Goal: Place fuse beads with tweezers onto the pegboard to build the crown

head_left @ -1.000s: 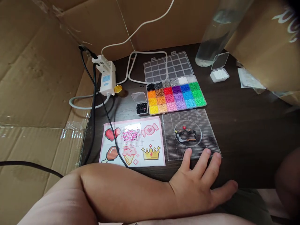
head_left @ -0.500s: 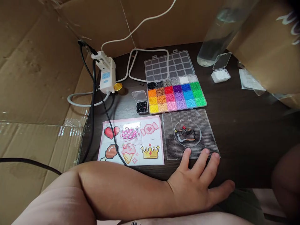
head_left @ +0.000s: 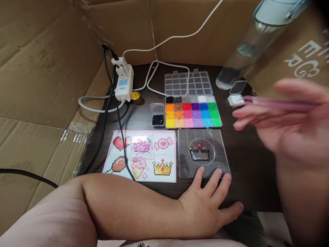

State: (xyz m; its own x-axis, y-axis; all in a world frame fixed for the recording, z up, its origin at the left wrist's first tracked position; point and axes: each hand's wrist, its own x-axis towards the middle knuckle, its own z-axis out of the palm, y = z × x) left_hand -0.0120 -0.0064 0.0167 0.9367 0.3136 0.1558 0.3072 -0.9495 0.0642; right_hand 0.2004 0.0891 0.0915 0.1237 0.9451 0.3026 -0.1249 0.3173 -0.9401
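Plastic pegboard (head_left: pixel 222 144), bearing a bead crown (head_left: pixel 200 158), is touched at its near edge by the nearer left hand (head_left: pixel 203 211), spread and gripping nothing. Well rightward, a slim pink tool (head_left: pixel 277 103) is held sideways, tip leftward, by the blurred right hand (head_left: pixel 290 133).

Your left hand (head_left: pixel 205 209), right hand (head_left: pixel 288 127) and left forearm (head_left: pixel 136 209) are bare. Dark green cloth (head_left: pixel 245 229) shows at your lap; a spiky black marking (head_left: pixel 141 244) is partly cut off below.
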